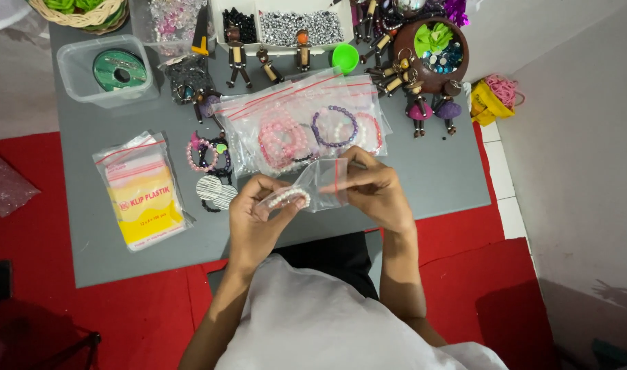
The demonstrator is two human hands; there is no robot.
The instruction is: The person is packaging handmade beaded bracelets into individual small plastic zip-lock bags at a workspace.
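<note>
Head view shows us at the near edge of the grey tabletop (423,171), with both hands raised just above it and a small clear zip bag (325,183) held between them. We judge the step in hand to be bagging: a white bead bracelet (287,198) sits at the mouth of the bag, partly inside the plastic, though how far in we cannot tell.

Our left hand (255,219) has its fingers (271,183) closed in a pinch on the bracelet and the near lip of the bag. Our right hand (376,188) pinches the far side of the bag, thumb and forefinger pressed together on the plastic near its red seal line, the other fingers curled loosely.

The next move, as we read it, calls for a steady hold on the bag's mouth while the bracelet slides fully in, then a press along the seal.

Just beyond the hands lies a pile of filled zip bags (306,123) with pink and purple bracelets. A yellow pack of empty bags (143,195) lies toward the left edge.
</note>
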